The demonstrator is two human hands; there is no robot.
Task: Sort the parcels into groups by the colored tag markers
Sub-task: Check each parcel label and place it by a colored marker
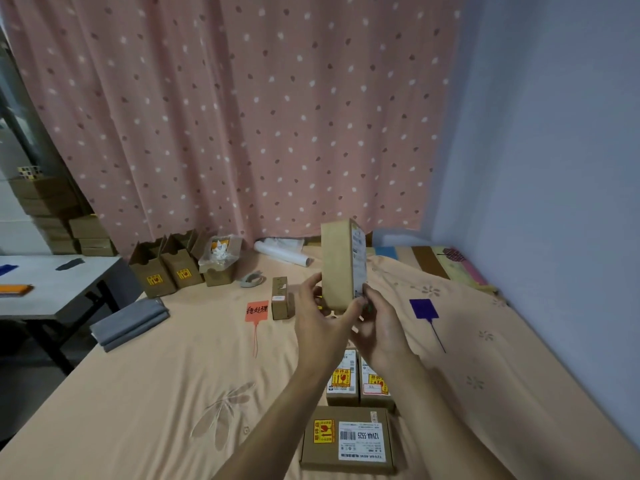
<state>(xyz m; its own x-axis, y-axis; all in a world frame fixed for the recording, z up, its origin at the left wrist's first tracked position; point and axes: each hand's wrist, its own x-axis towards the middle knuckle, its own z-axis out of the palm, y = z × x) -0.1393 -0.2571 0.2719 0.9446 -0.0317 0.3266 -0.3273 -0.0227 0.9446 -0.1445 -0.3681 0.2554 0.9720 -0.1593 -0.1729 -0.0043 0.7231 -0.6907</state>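
Above the middle of the bed (pixel 173 393), both hands hold one brown box (pixel 341 265) upright in the air, its labelled side turned to the right. The left hand (pixel 322 320) wraps the box's lower left edge with thumb and fingers closed on it, and the right hand (pixel 381 327) pinches the lower right corner at the label. Beneath the forearms lie three more parcels: a flat box (pixel 348 439) with a white label and a yellow sticker nearest the camera, and two smaller boxes (pixel 360 379) side by side just beyond it. A red tag (pixel 257 311) with handwriting lies on the sheet to the left of the hands, and a small brown box (pixel 281 298) stands just beside it. A purple tag (pixel 423 309) lies to the right, well apart from the red one. Open cartons (pixel 180 266) stand near the spotted curtain (pixel 242 116), and folded grey cloth (pixel 130 323) rests at the bed's left edge
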